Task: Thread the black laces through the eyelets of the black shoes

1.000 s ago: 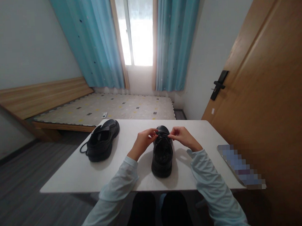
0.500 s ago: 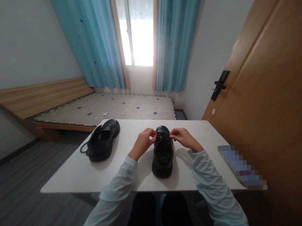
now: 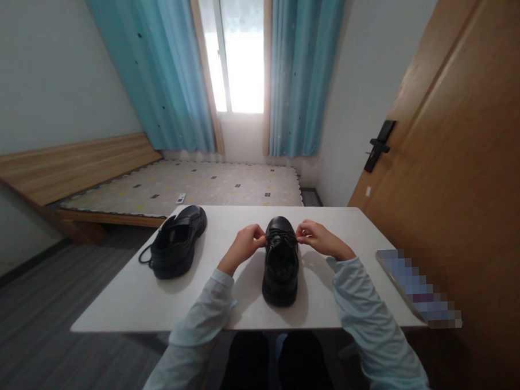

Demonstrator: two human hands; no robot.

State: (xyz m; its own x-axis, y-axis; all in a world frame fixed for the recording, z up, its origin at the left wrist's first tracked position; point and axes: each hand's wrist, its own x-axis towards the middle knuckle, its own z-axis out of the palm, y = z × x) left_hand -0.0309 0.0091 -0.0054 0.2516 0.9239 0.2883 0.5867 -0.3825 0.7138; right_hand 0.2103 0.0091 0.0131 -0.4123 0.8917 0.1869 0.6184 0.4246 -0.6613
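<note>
While the black shoe (image 3: 281, 280) stands upright on the white table (image 3: 230, 311) before me, toe pointing away, my left hand (image 3: 245, 241) pinches its laces (image 3: 281, 236) at the left side and my right hand (image 3: 321, 239) pinches them at the right, each grip narrow, thumb against fingertips. The other shoe (image 3: 172, 265) rests well apart to the left, a dark loop (image 3: 144, 256) sticking out. Beyond the table lies a bed (image 3: 216, 185).

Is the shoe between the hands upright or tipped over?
Upright: the black shoe sits sole-down on the white table, its opening facing up between the left hand and right hand.
</note>
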